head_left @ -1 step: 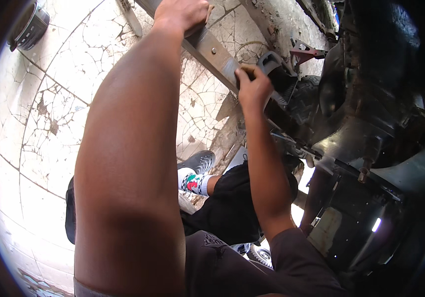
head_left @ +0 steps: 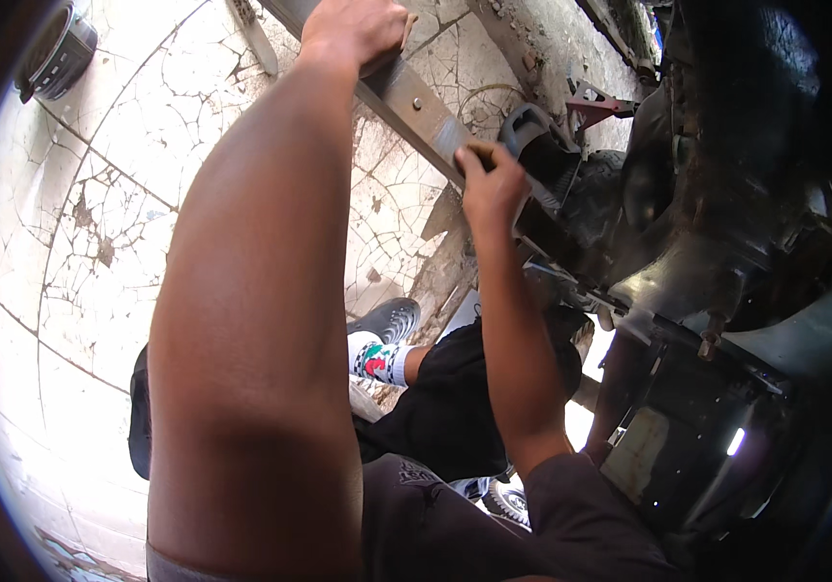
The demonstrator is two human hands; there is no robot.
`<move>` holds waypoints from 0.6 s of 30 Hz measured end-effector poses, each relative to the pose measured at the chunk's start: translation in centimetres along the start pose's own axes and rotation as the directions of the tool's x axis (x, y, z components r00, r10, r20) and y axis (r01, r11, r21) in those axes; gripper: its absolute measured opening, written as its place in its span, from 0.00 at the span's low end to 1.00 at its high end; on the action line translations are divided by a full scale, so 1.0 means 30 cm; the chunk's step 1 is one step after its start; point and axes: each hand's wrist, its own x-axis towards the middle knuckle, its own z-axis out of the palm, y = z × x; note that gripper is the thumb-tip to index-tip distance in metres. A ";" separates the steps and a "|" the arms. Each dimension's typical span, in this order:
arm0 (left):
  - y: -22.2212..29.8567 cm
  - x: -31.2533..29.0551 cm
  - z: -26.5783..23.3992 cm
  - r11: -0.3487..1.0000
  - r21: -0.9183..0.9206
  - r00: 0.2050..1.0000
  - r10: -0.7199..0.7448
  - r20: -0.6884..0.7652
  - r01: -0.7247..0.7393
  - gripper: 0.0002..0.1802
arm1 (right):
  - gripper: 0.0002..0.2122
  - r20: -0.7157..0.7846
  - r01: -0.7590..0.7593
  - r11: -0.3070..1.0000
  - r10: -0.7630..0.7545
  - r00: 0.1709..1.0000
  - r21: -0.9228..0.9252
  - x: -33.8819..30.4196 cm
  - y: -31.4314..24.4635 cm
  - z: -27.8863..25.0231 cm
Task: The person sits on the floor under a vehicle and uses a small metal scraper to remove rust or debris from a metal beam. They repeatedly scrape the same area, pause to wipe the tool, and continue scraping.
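A long flat metal bar (head_left: 414,105) runs from the top left down toward the dark machinery on the right. My left hand (head_left: 356,29) grips the bar near the top edge, fingers wrapped over it. My right hand (head_left: 490,182) is closed on the bar lower down, fingertips pressed on a shiny bare patch of the metal. Just beyond my right hand, a black hooked part (head_left: 535,134) sits on the bar. My left forearm fills the middle of the view and hides part of the floor.
Cracked white floor (head_left: 96,242) spreads to the left. A dark round container (head_left: 55,50) stands at the top left. A red bracket (head_left: 592,97) and a dark vehicle underside (head_left: 726,194) are on the right. My grey shoe (head_left: 392,318) and patterned sock (head_left: 377,359) are below.
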 end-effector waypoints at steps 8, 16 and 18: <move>-0.017 0.019 0.012 1.000 -0.030 0.998 0.002 -0.063 -0.004 0.15 | 0.10 -0.008 -0.035 0.999 0.034 0.999 -0.014 0.116 -0.015 0.006; -0.018 0.009 -0.022 0.999 0.051 1.000 -0.014 0.021 0.013 0.15 | 0.09 -0.017 -0.019 1.000 0.019 1.000 0.004 0.029 0.028 0.014; -0.004 0.020 -0.009 1.000 0.022 1.000 -0.006 0.014 0.006 0.15 | 0.10 -0.063 0.007 0.999 -0.009 0.998 -0.039 0.084 0.047 0.012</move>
